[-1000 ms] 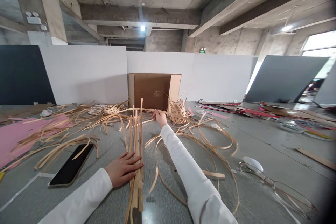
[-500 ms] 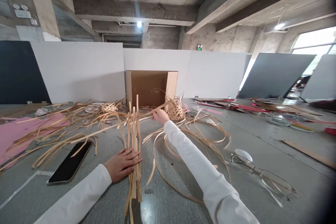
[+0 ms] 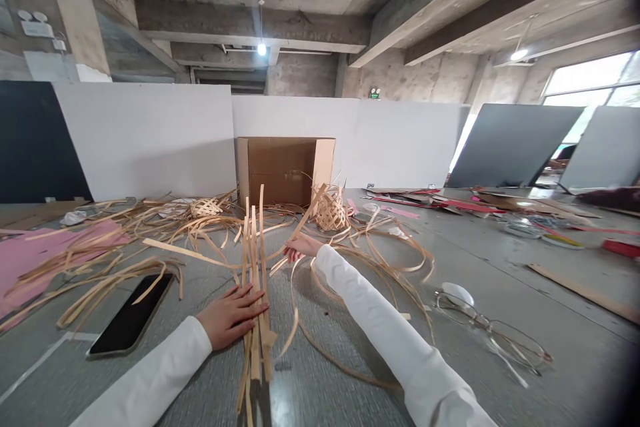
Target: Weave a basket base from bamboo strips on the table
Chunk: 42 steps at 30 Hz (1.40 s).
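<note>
Several upright bamboo strips [image 3: 255, 340] lie side by side on the grey surface. My left hand [image 3: 232, 317] rests flat across them, fingers spread. To their right, my right hand [image 3: 303, 247] is closed on a bamboo strip [image 3: 313, 207] that slants up toward a woven ball [image 3: 331, 209]. Another strip [image 3: 185, 252] lies slantwise left of the upright ones, its right end near them. Curled strips [image 3: 400, 267] loop on the surface beside my right arm.
A black phone [image 3: 131, 315] lies at the left near pink paper [image 3: 60, 255]. Glasses [image 3: 487, 327] and a white mouse [image 3: 457, 293] are at the right. An open cardboard box [image 3: 283, 170] stands behind loose strips.
My right hand has come nearer and slightly lower, and the strip in it now slants more steeply. The long strip crossing leftward has shifted. My left hand stays on the upright strips.
</note>
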### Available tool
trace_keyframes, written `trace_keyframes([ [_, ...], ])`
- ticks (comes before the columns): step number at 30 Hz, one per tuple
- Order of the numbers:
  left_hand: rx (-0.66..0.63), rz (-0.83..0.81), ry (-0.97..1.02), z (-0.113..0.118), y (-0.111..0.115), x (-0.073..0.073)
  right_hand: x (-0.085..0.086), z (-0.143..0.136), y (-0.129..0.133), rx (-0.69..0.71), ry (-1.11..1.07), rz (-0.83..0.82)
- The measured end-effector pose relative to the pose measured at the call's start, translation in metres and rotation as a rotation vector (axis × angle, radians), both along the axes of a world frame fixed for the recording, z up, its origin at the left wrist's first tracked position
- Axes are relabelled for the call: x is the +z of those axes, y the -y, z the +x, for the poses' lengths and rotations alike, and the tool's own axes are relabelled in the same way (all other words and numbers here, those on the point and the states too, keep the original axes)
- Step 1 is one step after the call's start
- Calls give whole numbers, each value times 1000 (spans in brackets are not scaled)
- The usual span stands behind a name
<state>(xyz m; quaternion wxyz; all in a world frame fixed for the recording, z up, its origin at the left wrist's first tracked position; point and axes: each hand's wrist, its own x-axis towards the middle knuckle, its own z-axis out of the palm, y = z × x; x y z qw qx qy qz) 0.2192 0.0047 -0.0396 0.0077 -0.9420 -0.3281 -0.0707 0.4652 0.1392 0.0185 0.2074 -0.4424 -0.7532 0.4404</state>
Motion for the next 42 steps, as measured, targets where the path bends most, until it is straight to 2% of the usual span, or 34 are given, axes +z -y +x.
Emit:
trace_keyframes([
  [6,19,-61,-6,0,0,2,-7,11,-4,5,43,-66],
  [11,31,-95,-24,2,1,4,-9,27,-5,-35,-65,-82],
  [17,21,-76,-18,2,0,3,-8,41,5,-139,-269,-48],
  [29,17,-86,-38,3,0,6,-9,29,7,-157,-454,-39],
  [36,15,-68,-48,2,0,7,-14,30,4,-256,-537,46],
  [42,24,-87,-71,2,0,7,-22,22,8,-357,-579,183],
])
